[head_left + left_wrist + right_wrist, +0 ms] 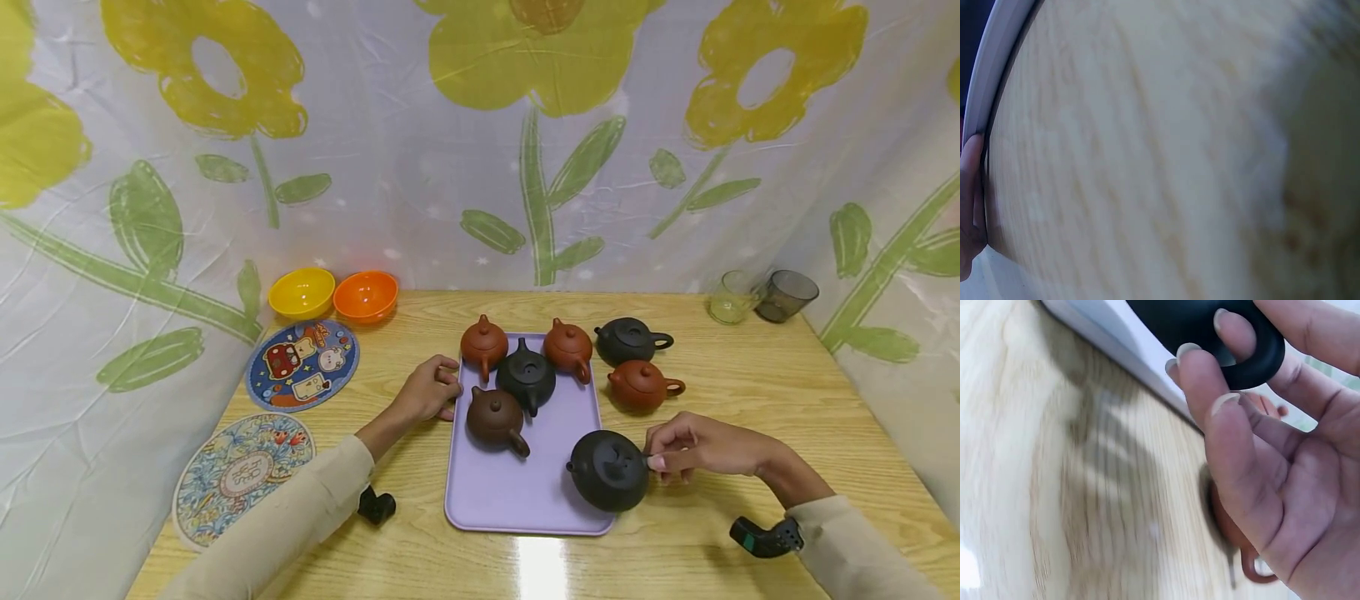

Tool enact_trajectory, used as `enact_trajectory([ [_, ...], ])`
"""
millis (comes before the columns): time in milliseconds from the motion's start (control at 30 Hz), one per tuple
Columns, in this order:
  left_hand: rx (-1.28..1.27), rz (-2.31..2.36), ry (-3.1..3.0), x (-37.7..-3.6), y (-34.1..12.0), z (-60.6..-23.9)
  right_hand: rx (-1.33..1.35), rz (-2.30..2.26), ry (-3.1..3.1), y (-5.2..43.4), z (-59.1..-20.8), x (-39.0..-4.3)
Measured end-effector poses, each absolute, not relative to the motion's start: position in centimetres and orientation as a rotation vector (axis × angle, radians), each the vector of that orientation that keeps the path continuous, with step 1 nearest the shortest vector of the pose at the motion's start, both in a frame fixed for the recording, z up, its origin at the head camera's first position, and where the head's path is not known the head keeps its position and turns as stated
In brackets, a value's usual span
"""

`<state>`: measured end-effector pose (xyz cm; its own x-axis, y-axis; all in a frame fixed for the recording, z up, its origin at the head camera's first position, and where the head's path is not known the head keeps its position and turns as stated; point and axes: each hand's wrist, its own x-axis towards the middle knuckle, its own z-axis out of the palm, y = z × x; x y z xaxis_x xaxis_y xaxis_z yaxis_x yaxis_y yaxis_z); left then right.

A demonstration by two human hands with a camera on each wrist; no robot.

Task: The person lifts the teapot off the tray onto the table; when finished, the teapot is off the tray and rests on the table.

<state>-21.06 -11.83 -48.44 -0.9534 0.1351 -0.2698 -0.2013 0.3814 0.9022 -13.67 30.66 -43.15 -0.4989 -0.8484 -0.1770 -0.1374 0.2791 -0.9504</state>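
1. The right hand is gripping the black teapot by its ring handle: in the right wrist view one finger is hooking through the loop while the others are curling round it. The pot is sitting on the near right corner of the lilac tray, hanging partly over its edge.
2. A small black device is lying on the wooden table beside the left sleeve; another is sitting by the right sleeve.
3. The left hand is resting against the tray's left rim, fingers curled loosely and touching its edge; the left wrist view is showing only fingertips at the rim.
4. A brown teapot, a dark teapot and two reddish teapots are standing on the tray's far half.
5. Off the tray to the right, a red teapot and another black one are standing on the table.
6. Two round mats are lying at the left.
7. Farthest back, a yellow bowl and an orange bowl are touching, and two glass cups are sitting at the far right.
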Motion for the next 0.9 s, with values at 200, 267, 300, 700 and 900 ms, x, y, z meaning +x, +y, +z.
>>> enact_trajectory([
  [200, -0.055, 1.594, 2.347, -21.0, -11.8, -48.4, -0.88, -1.259, 1.826, 32.5, -43.5, -14.2],
  [267, -0.056, 1.595, 2.347, -21.0, -11.9, -48.4, -0.859, -1.259, 1.823, 33.1, -43.6, -14.3],
  [300, -0.058, 1.595, 2.347, -21.0, -11.9, -48.4, -0.85, -1.258, 1.828, 33.4, -43.7, -14.4],
  [700, -0.064, 1.588, 2.347, -21.1, -11.8, -48.4, -0.719, -1.25, 1.844, 36.6, -44.5, -15.5],
  [900, -0.07, 1.585, 2.342, -21.0, -11.9, -48.3, -0.673, -1.245, 1.841, 37.5, -45.0, -15.8],
])
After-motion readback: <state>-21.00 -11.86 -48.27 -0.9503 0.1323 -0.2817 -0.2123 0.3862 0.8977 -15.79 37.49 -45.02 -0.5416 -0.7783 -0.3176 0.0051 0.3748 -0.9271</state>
